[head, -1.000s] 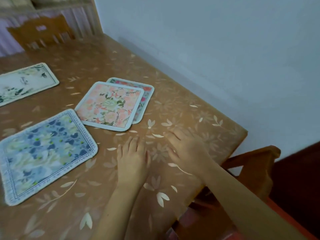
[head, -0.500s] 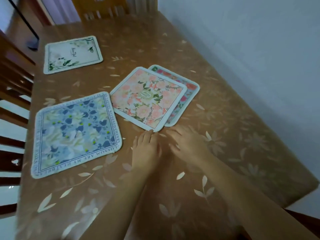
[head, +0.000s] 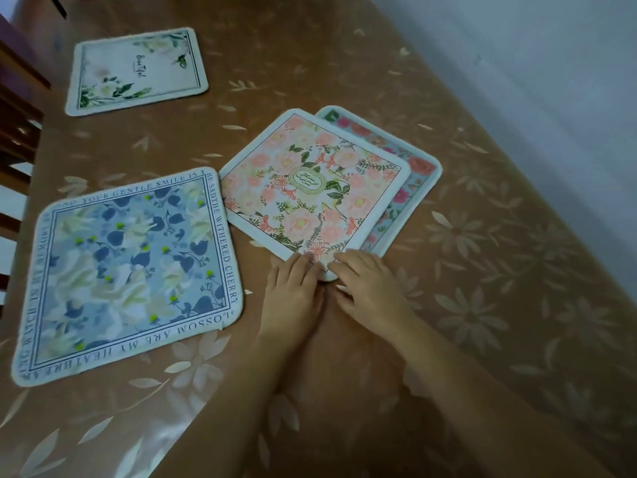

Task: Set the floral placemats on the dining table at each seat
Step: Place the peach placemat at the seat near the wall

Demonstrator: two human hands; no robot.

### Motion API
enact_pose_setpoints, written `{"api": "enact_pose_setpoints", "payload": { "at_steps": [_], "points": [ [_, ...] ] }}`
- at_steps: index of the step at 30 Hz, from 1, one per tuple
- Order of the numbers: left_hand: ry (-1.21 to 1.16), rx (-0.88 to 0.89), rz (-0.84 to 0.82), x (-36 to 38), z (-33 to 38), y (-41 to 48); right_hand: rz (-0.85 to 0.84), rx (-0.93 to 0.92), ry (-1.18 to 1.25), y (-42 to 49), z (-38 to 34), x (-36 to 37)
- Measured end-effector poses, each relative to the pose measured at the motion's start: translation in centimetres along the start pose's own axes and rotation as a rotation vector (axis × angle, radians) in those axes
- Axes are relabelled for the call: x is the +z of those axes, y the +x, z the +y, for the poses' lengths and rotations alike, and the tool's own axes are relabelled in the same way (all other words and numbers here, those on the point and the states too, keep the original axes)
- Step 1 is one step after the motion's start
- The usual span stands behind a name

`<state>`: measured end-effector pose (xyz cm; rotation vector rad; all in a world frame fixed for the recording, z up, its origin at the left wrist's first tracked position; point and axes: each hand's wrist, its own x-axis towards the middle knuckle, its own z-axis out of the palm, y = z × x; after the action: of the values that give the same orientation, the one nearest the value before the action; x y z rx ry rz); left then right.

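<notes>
Several floral placemats lie on the brown dining table [head: 482, 270]. A pink placemat [head: 310, 188] sits in the middle, overlapping a red-rose placemat [head: 413, 174] beneath it. To the left is a blue placemat [head: 131, 270], and a white-green placemat [head: 136, 70] lies at the far left. My left hand [head: 296, 291] and my right hand [head: 365, 284] rest side by side, palms down, with their fingertips on the near corner of the pink placemat. Neither hand has lifted it.
A pale wall [head: 551, 63] runs along the table's right edge. Dark wooden chair backs [head: 13, 125] stand along the left side. The tablecloth has a pale flower print.
Both hands slid forward from the bare tablecloth onto the pink placemat's near corner. My view swung left and closer over the mats.
</notes>
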<state>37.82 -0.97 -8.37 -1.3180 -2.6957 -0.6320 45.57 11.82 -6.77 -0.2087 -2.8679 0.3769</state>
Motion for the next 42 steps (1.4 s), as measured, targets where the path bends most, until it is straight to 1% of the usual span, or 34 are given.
{"api": "enact_pose_setpoints", "payload": {
  "at_steps": [5,8,13,15,18,21,27,32,36,42],
  "points": [
    [-0.083,0.044,0.013,1.0,-1.2,0.7,0.042,-0.011,0.05,1.0,0.6,1.2],
    [-0.159,0.062,0.002,1.2,-1.4,0.7,0.093,-0.048,0.088,1.0,1.1,1.5],
    [-0.271,0.031,0.06,1.4,-1.5,0.8,0.161,-0.099,0.184,1.2,1.3,1.5],
    [-0.344,-0.01,0.091,1.3,-1.3,1.0,0.165,-0.089,0.215,1.4,1.1,1.4],
    [-0.405,-0.068,0.097,0.9,-1.0,1.2,0.161,-0.028,0.252,1.3,0.6,0.9],
    [-0.433,-0.056,0.078,0.3,-0.2,1.0,0.156,0.003,0.283,0.5,0.5,0.1],
    [-0.448,0.018,0.021,-0.1,2.7,-0.7,0.127,0.052,0.266,-3.5,1.1,-2.3],
    [-0.516,0.028,-0.031,-0.3,6.2,-4.1,0.084,0.087,0.206,-8.8,0.8,-4.5],
    [-0.557,0.035,-0.078,-0.5,9.0,-7.4,0.043,0.122,0.152,-13.1,-0.3,-6.4],
    [-0.597,0.077,-0.146,-1.7,12.1,-11.8,0.006,0.172,0.156,-18.6,-2.8,-8.8]
  ]
}}
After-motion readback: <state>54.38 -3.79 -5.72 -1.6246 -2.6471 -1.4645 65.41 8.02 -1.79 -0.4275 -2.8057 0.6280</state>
